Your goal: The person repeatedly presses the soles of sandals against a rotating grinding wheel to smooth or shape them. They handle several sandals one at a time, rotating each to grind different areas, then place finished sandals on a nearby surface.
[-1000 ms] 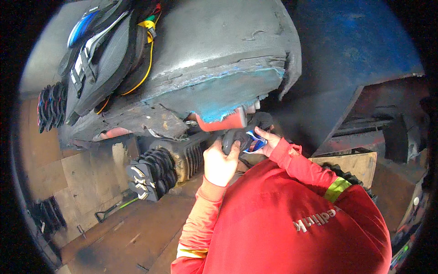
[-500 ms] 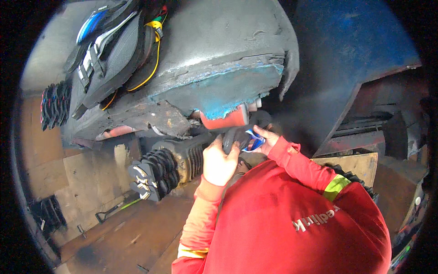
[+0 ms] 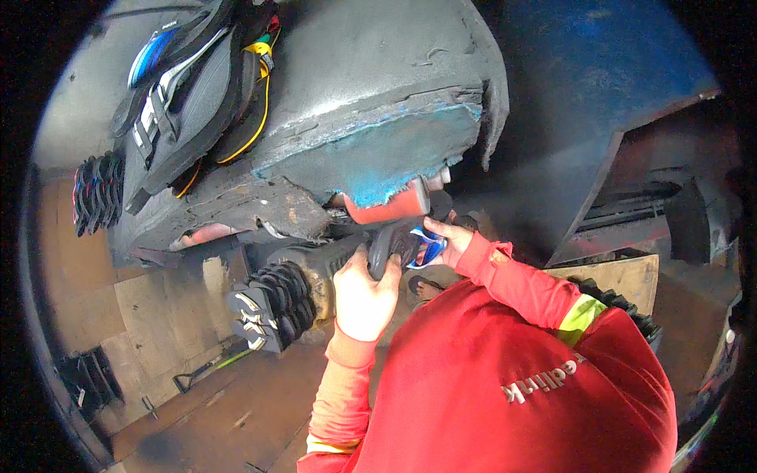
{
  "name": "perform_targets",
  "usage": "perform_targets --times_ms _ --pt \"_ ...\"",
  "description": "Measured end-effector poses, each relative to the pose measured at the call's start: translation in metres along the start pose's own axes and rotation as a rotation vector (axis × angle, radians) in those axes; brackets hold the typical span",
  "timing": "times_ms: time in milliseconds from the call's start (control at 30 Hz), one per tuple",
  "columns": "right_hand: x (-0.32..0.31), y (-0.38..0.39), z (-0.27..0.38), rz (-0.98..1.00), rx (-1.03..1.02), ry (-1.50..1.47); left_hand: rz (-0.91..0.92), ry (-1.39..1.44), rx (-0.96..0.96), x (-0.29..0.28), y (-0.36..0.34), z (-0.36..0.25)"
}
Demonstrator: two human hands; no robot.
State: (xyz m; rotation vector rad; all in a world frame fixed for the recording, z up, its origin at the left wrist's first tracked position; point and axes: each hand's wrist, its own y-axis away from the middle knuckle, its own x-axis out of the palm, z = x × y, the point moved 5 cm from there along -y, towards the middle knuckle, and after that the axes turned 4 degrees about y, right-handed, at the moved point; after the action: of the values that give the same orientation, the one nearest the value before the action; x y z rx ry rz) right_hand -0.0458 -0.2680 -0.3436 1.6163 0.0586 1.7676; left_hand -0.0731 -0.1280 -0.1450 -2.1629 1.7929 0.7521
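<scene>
In front of my body I hold a black sandal [image 3: 387, 243] with a blue and white strap [image 3: 430, 247]. My left hand [image 3: 365, 293] is closed around its dark sole, thumb and fingers on either side. My right hand [image 3: 449, 240] pinches the strap end, with the fingertips partly hidden behind it. Just beyond the sandal, an orange-red rounded part [image 3: 388, 206] of a machine shows under a ragged blue cover [image 3: 371, 158]. Whether the sandal touches that part I cannot tell.
Several finished-looking sandals [image 3: 185, 102] lie on the grey, dusty machine top [image 3: 378, 55] at far left. A row of black sandals [image 3: 272, 303] stands left of my left hand. A blue panel [image 3: 583, 102] rises at the right. A long-handled tool [image 3: 206, 369] lies on the floor.
Both hands and the sandal have shifted slightly to the left. My left hand has also come a little nearer to me. The grip on the sandal is kept.
</scene>
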Motion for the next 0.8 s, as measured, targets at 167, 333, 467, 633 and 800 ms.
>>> perform_targets --times_ms 167,333,467,633,800 --pt "0.014 0.004 -0.011 0.057 -0.059 -0.016 0.03 -0.092 0.033 -0.015 0.01 -0.009" --pt "0.021 0.014 -0.03 0.087 -0.07 -0.104 0.059 -0.23 -0.015 -0.032 0.031 -0.035" --pt "0.018 0.012 -0.027 0.001 -0.021 -0.115 0.04 -0.196 0.013 -0.026 0.028 -0.036" --pt "0.014 0.003 -0.003 0.028 -0.079 -0.018 0.048 -0.131 0.087 -0.006 0.005 -0.021" --pt "0.019 0.009 -0.02 0.085 -0.084 -0.059 0.023 -0.262 0.245 -0.018 0.026 -0.038"
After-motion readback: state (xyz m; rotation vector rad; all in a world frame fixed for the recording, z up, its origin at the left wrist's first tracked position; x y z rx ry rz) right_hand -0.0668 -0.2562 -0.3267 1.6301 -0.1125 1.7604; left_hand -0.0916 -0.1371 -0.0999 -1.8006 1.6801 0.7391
